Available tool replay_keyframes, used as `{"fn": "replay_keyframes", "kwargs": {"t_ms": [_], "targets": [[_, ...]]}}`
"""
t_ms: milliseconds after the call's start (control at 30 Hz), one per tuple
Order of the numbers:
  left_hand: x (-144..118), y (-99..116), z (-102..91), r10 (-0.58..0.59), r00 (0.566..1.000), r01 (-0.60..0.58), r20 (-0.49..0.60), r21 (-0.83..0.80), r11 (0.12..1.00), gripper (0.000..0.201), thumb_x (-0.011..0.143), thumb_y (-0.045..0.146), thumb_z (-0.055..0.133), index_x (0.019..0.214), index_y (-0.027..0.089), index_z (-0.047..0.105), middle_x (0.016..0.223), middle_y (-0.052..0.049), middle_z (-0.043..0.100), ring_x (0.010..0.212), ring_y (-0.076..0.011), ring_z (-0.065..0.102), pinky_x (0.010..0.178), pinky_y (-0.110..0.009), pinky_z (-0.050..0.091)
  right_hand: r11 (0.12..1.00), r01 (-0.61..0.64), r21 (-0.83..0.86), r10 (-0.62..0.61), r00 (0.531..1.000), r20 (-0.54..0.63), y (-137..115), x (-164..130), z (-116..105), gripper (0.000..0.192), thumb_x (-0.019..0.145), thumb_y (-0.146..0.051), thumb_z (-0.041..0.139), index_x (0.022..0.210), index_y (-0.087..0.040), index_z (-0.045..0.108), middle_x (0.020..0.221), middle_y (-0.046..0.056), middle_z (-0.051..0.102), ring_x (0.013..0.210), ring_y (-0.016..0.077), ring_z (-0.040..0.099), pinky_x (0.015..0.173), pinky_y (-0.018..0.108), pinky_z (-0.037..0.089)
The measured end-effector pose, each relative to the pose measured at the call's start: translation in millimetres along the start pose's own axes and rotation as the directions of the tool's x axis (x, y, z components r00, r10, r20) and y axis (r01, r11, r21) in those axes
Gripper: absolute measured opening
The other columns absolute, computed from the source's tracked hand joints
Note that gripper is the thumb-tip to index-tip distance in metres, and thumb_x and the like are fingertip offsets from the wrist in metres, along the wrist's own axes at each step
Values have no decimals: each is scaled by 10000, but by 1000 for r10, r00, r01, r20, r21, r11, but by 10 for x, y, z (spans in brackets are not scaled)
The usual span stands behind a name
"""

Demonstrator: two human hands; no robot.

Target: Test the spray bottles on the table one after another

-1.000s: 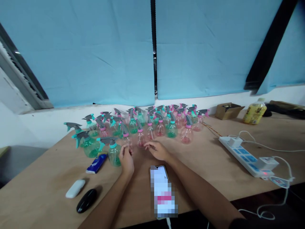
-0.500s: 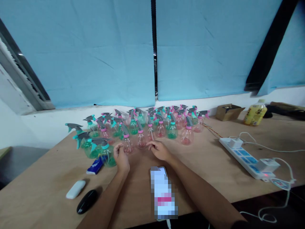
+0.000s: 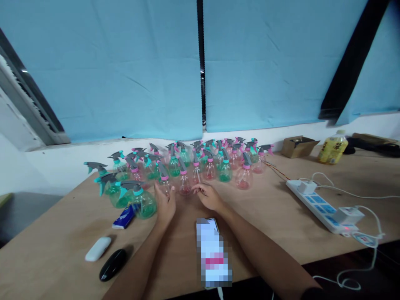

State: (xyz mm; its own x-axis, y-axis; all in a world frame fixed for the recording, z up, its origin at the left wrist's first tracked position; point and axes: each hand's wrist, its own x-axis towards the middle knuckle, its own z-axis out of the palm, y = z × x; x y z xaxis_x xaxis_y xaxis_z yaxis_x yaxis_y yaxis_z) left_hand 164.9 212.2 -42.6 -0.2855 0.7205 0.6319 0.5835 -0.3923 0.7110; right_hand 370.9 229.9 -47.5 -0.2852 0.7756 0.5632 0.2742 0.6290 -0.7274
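My left hand (image 3: 165, 206) is around the lower part of a clear pink spray bottle (image 3: 164, 178), fingers on its left side and thumb on its right. The bottle stands upright on the table. Loosely curled and apart, the fingers of my right hand (image 3: 208, 196) hold nothing; they are in front of another pink spray bottle (image 3: 196, 170). Between the hands is a third pink spray bottle (image 3: 184, 182) with a grey trigger head. Just left of my left hand stands a green spray bottle (image 3: 146, 204).
More pink and green spray bottles (image 3: 225, 171) crowd toward the wall. A phone (image 3: 214, 246) lies between my forearms. At left are a blue packet (image 3: 124, 217), a white case (image 3: 98, 248) and a black oval object (image 3: 113, 265). A power strip (image 3: 318, 206) with cables, a cardboard box (image 3: 298, 148) and a yellow-labelled bottle (image 3: 333, 148) are right.
My left hand has opened from a bent, closed pose and moved slightly right, around the pink bottle. My right hand has hardly moved. The bottles stand as before.
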Motion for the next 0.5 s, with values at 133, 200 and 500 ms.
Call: {"fn": "replay_keyframes", "kwargs": {"t_ms": [133,200,500], "targets": [[-28,27,3,84,996,-82,-17,84,993,855,827,444,615,1484,107,183,1485,-226,278,1419,-337,213,1154,-525,185,997,-15,73,17,1000,-25,11,10,51,302,861,-130,463,1060,-229,669,923,28,676,907,165,606,828,293,465],[-68,90,-6,92,996,-89,-15,142,986,866,795,455,647,1467,101,232,1443,-233,300,1396,-364,222,1131,-549,210,996,-19,88,22,999,-34,-9,16,59,291,870,-144,469,1071,-230,660,930,30,674,914,169,607,837,301,465],[-266,348,19,-9,999,4,42,126,992,519,907,464,467,1333,168,440,1246,-167,462,1273,-349,367,1084,-581,228,993,15,117,-4,995,-97,-220,-15,-15,285,927,-325,499,1175,-221,594,1091,57,647,987,174,586,900,314,439]]}}
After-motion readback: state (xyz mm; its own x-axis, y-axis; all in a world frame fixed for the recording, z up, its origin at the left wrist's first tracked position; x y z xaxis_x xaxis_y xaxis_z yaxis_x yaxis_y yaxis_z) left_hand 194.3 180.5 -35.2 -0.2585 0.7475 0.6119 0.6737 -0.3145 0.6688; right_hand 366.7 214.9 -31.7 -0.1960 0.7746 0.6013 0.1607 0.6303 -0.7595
